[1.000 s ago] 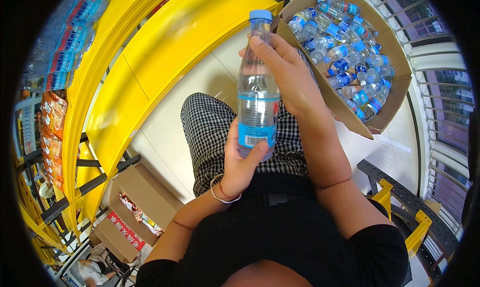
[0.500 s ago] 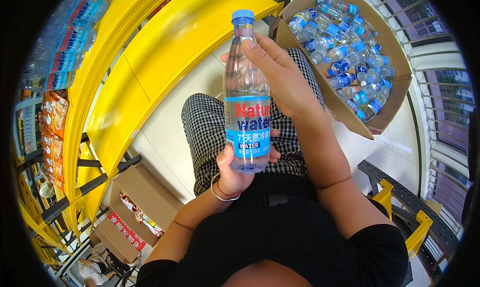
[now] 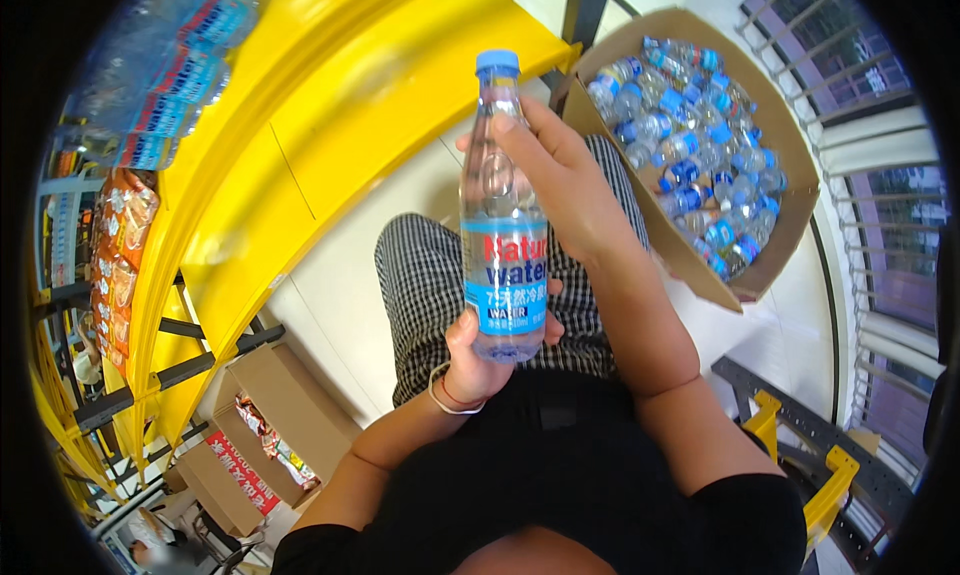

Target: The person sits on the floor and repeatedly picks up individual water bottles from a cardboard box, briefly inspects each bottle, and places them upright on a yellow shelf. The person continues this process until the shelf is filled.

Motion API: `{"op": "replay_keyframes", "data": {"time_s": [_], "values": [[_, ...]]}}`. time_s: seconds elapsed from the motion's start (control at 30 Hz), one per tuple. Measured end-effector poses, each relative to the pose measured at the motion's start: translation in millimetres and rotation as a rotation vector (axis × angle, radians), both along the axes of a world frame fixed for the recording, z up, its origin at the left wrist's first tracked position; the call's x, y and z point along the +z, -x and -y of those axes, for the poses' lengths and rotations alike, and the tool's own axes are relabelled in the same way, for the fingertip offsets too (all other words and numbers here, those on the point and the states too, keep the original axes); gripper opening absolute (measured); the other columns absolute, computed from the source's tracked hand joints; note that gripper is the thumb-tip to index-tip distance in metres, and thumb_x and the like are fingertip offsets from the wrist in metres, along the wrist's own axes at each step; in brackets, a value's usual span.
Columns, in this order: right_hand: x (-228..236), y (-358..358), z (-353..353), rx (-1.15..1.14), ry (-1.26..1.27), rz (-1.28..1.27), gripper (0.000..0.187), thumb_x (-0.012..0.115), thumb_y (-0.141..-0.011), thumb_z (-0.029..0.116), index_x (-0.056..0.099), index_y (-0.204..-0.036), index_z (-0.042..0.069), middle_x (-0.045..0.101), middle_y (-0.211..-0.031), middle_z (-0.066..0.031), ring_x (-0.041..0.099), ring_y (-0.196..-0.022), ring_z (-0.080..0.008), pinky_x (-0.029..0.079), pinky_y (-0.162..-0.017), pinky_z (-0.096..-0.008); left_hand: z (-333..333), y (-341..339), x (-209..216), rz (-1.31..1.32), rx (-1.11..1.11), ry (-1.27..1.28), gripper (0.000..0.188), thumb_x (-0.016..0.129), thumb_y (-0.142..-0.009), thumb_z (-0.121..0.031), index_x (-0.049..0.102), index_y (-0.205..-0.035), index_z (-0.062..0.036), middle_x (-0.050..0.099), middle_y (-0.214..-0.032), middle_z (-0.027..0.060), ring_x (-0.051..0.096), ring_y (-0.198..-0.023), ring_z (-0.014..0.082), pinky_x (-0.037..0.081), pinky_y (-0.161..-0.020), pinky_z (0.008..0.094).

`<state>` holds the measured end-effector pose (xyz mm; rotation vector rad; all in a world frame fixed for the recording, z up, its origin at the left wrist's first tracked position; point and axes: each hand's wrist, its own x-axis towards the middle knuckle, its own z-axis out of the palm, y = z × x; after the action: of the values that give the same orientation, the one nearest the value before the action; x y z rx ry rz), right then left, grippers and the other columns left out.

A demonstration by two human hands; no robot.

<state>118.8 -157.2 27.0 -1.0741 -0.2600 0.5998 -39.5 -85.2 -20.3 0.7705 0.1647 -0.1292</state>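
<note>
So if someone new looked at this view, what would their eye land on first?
Probably the blue-capped clear bottle in the middle, held near its base by the left hand and higher up by the right hand. Next might come the bright yellow shelving curving across the upper left, then the open cardboard box of bottles at upper right.

Wears a black top (image 3: 575, 465) with short sleeves (image 3: 752, 515) and a rounded neckline (image 3: 535, 526), legwear (image 3: 420, 285) in a small black-and-white check, plus a pale band (image 3: 453, 409) and thin red cord (image 3: 449, 389) around the left wrist (image 3: 466, 385).
</note>
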Motion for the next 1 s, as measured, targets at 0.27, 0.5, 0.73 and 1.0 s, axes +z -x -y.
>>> {"op": "replay_keyframes", "data": {"time_s": [0.27, 0.5, 0.73, 1.0], "values": [[52.7, -40.0, -56.9, 0.051, -0.095, 0.236, 0.033, 0.051, -0.094, 0.015, 0.045, -0.123, 0.002, 0.060, -0.109, -0.0109, 0.062, -0.088, -0.0173, 0.051, -0.078, -0.0313, -67.8, -45.1, 9.5, 0.153, 0.259, -0.400, 0.070, 0.051, -0.089, -0.046, 0.028, -0.138, -0.0008, 0.049, -0.127, 0.0124, 0.055, -0.110, 0.0234, 0.049, -0.088, 0.0381], [102.8, -74.7, -133.4, 0.104, -0.196, 0.614, 0.039, 0.057, -0.091, 0.015, 0.044, -0.125, 0.001, 0.058, -0.116, -0.0103, 0.057, -0.100, -0.0162, 0.046, -0.089, -0.0328, -155.4, -99.9, 40.4, 0.336, 0.464, -0.945, 0.062, 0.064, -0.087, -0.018, 0.033, -0.137, 0.0032, 0.051, -0.125, 0.0117, 0.049, -0.114, 0.0181, 0.037, -0.099, 0.0336], [152.9, -102.0, -193.9, 0.092, -0.097, 0.885, 0.040, 0.057, -0.092, 0.019, 0.045, -0.126, 0.003, 0.059, -0.111, -0.0086, 0.056, -0.102, -0.0157, 0.044, -0.087, -0.0296, -230.3, -134.8, 92.4, 0.444, 0.569, -1.202, 0.065, 0.069, -0.082, -0.023, 0.039, -0.134, 0.0028, 0.055, -0.122, 0.0153, 0.054, -0.109, 0.0224, 0.040, -0.095, 0.0328], [153.1, -132.1, -240.1, 0.030, 0.171, 0.991, 0.052, 0.066, -0.084, 0.024, 0.046, -0.129, 0.006, 0.059, -0.119, -0.0181, 0.062, -0.101, -0.0317, 0.048, -0.084, -0.0368, -277.7, -177.8, 91.9, 0.357, 0.784, -1.555, 0.062, 0.071, -0.079, -0.015, 0.043, -0.131, 0.0016, 0.053, -0.120, 0.0169, 0.057, -0.106, 0.0270, 0.049, -0.088, 0.0338]]}}
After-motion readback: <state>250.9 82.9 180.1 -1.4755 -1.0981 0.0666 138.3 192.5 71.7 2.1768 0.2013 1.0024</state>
